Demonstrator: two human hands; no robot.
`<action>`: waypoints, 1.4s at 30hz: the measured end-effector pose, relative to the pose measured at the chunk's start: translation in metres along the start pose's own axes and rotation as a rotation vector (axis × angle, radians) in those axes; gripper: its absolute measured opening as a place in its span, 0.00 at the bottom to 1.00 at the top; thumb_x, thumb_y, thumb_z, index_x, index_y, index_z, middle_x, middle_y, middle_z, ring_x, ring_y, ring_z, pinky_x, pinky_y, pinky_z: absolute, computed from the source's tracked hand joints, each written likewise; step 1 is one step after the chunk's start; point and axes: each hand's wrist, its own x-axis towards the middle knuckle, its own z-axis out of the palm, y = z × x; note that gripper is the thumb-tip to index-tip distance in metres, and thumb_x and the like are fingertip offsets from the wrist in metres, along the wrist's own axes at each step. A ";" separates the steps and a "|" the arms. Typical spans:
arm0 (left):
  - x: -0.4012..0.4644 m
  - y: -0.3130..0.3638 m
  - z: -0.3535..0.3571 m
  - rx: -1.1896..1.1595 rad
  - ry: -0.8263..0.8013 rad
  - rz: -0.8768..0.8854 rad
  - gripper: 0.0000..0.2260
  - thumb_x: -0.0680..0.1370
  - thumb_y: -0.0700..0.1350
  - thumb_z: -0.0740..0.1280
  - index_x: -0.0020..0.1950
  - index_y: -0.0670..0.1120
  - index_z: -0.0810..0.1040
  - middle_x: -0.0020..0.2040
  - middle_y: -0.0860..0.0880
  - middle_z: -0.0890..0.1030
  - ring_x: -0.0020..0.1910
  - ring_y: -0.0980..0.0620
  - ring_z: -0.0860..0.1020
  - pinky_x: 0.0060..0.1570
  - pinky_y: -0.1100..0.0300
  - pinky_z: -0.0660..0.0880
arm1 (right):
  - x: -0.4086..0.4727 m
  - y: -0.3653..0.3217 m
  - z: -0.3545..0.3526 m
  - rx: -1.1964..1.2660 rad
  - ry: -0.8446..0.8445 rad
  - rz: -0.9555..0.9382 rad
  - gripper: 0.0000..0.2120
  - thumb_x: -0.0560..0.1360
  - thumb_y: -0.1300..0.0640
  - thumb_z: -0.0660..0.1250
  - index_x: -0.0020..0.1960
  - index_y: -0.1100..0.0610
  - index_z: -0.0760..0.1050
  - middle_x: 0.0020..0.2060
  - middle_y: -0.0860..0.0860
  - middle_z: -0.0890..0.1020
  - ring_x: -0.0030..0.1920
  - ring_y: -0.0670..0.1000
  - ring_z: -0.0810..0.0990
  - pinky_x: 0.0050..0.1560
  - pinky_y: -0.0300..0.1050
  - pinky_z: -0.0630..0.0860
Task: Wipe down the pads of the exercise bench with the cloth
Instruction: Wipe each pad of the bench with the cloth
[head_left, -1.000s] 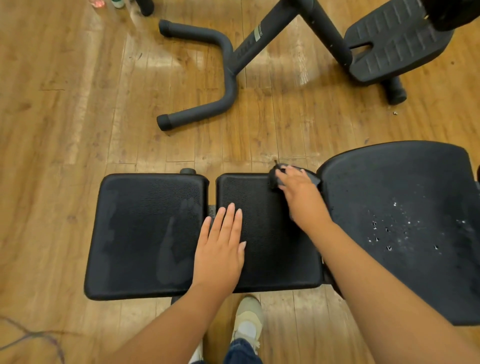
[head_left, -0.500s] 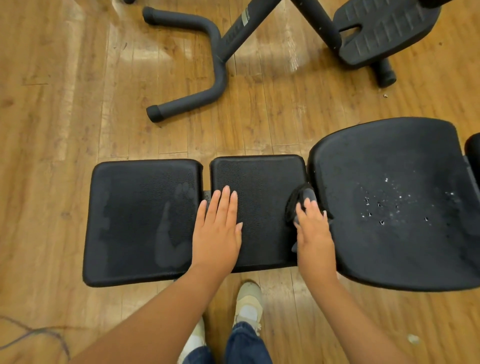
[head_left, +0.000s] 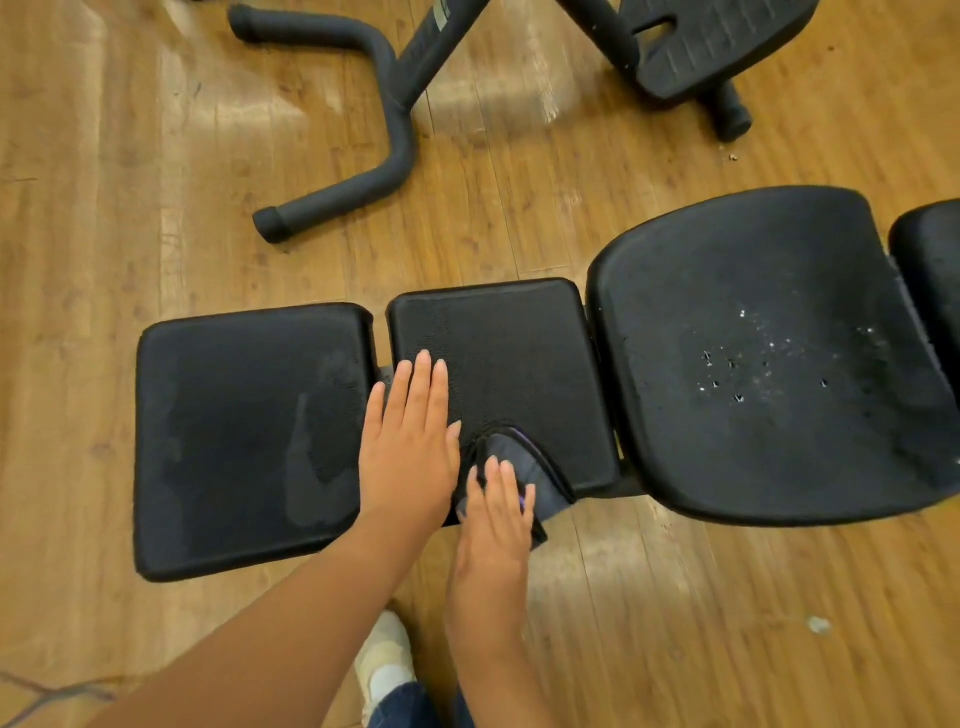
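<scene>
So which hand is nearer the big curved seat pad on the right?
Right. The right hand presses the cloth on the middle pad's near edge, closer to the seat pad. The left hand lies flat farther away, at that pad's left edge.

A gym: padded exercise bench (head_left: 509, 374), equipment frame (head_left: 363, 130), wood floor (head_left: 104, 208).

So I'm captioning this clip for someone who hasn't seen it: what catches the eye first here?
Two bare hands on the middle pad: the left hand lies flat on it, and the right hand presses a dark cloth at its near edge. Next, the white specks on the large curved seat pad to the right, and smeary streaks on the left pad.
</scene>
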 end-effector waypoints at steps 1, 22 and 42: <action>0.000 0.000 0.000 -0.005 0.007 -0.001 0.26 0.81 0.51 0.45 0.77 0.43 0.53 0.77 0.43 0.57 0.76 0.45 0.55 0.73 0.47 0.53 | 0.000 0.005 -0.005 0.009 -0.004 -0.022 0.19 0.77 0.63 0.52 0.65 0.63 0.69 0.65 0.59 0.73 0.73 0.50 0.56 0.72 0.53 0.52; 0.000 0.008 -0.018 -0.018 -0.121 -0.038 0.27 0.82 0.53 0.43 0.77 0.43 0.40 0.79 0.44 0.45 0.77 0.46 0.45 0.75 0.47 0.45 | 0.145 0.064 -0.065 0.211 0.014 0.246 0.17 0.80 0.62 0.57 0.67 0.62 0.70 0.68 0.59 0.69 0.70 0.53 0.64 0.70 0.43 0.57; 0.060 0.158 -0.008 -0.160 0.014 -0.073 0.24 0.80 0.49 0.47 0.74 0.40 0.57 0.74 0.41 0.62 0.73 0.45 0.63 0.73 0.49 0.56 | 0.179 0.172 -0.113 -0.225 -0.223 -0.420 0.29 0.66 0.70 0.72 0.65 0.66 0.69 0.65 0.62 0.72 0.68 0.60 0.68 0.70 0.56 0.54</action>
